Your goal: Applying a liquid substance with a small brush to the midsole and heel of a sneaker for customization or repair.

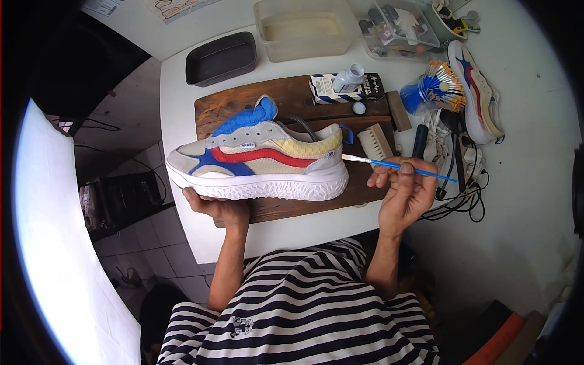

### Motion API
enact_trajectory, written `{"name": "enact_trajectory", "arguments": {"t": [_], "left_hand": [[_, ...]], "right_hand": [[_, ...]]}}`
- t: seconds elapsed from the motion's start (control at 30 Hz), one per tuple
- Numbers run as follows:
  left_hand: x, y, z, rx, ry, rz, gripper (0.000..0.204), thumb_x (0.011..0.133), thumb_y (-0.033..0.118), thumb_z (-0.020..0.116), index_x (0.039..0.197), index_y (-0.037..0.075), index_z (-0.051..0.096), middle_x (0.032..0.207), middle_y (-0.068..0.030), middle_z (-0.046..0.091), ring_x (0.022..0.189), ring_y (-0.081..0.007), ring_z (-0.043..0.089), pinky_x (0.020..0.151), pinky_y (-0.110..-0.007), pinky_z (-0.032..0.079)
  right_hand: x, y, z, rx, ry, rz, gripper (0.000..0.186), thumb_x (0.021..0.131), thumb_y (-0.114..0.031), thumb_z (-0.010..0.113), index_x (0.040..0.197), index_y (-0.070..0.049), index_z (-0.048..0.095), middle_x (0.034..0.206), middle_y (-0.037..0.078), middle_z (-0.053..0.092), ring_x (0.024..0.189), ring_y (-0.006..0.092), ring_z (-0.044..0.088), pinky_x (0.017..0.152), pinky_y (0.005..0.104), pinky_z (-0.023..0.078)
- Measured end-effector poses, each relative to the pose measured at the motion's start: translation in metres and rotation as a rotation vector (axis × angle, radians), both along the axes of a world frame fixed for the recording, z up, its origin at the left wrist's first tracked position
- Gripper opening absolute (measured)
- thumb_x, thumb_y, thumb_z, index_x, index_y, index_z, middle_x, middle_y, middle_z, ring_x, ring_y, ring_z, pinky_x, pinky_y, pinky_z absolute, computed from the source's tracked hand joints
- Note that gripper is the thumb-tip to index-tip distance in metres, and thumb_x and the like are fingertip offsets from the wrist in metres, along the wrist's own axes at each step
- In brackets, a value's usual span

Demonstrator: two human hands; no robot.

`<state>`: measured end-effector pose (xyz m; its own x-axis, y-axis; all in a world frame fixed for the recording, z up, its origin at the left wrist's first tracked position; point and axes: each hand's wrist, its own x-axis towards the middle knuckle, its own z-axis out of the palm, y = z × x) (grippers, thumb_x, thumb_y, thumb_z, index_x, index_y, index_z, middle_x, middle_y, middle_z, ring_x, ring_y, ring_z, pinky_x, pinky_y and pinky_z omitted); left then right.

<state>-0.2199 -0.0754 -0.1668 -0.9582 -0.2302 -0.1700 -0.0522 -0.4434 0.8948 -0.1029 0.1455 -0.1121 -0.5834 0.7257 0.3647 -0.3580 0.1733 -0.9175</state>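
Observation:
My left hand (222, 210) grips a sneaker (255, 170) from beneath its front half; the shoe is held side-on, toe to the left, with beige, blue, red and yellow panels, a raised blue tongue and a textured white sole. Some of that hand's fingers are hidden behind the sole. My right hand (407, 188) pinches a thin blue paintbrush (389, 165), whose pale bristles point left at the shoe's heel; whether they touch it I cannot tell. A wooden scrub brush (372, 141) lies just beyond, on a dark wooden board (219, 99).
An open bottle (348, 78), its cap (358, 108) and a box (321, 89) are behind. Farther back sit a black tray (220, 58) and plastic bins (304, 30). At right are a cup of brushes (420, 91), a second sneaker (471, 97) and cables (473, 201) on the white table (201, 243).

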Motion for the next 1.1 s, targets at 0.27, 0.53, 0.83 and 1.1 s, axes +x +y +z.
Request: {"name": "enact_trajectory", "arguments": {"t": [0.27, 0.53, 0.83, 1.1], "left_hand": [[0.001, 0.002, 0.003, 0.027, -0.024, 0.019, 0.084, 0.094, 0.072, 0.029, 0.149, 0.009, 0.031, 0.142, -0.0139, 0.046, 0.131, -0.0270, 0.047, 0.110, -0.044, 0.038], [0.002, -0.006, -0.011, -0.003, -0.022, 0.033, 0.081, 0.094, 0.071, 0.030, 0.145, 0.009, 0.035, 0.136, -0.0145, 0.049, 0.128, -0.0271, 0.049, 0.110, -0.045, 0.038], [0.004, -0.007, -0.012, 0.050, -0.017, -0.062, 0.087, 0.093, 0.074, 0.028, 0.150, 0.009, 0.028, 0.144, -0.0138, 0.042, 0.135, -0.0284, 0.042, 0.114, -0.045, 0.031], [0.004, -0.009, -0.015, 0.030, -0.019, -0.027, 0.083, 0.094, 0.074, 0.028, 0.147, 0.010, 0.032, 0.141, -0.0135, 0.043, 0.134, -0.0282, 0.043, 0.113, -0.046, 0.033]], "right_hand": [[-0.066, 0.062, 0.069, 0.450, -0.203, -0.065, 0.015, 0.102, -0.012, 0.059, 0.102, 0.003, 0.057, 0.078, 0.010, 0.066, 0.065, 0.0119, 0.061, 0.058, 0.0271, 0.052], [-0.112, 0.074, 0.071, 0.784, -0.387, 0.001, 0.019, 0.097, -0.015, 0.067, 0.090, 0.001, 0.058, 0.067, 0.010, 0.064, 0.054, 0.0180, 0.059, 0.051, 0.0326, 0.046], [-0.125, 0.077, 0.051, 0.765, -0.479, 0.088, 0.019, 0.097, -0.012, 0.066, 0.089, 0.001, 0.055, 0.066, 0.010, 0.061, 0.054, 0.0177, 0.057, 0.051, 0.0330, 0.043], [-0.110, 0.084, 0.062, 0.542, -0.332, -0.005, 0.018, 0.100, -0.014, 0.062, 0.095, 0.002, 0.057, 0.076, 0.011, 0.069, 0.064, 0.0144, 0.067, 0.055, 0.0284, 0.052]]}}
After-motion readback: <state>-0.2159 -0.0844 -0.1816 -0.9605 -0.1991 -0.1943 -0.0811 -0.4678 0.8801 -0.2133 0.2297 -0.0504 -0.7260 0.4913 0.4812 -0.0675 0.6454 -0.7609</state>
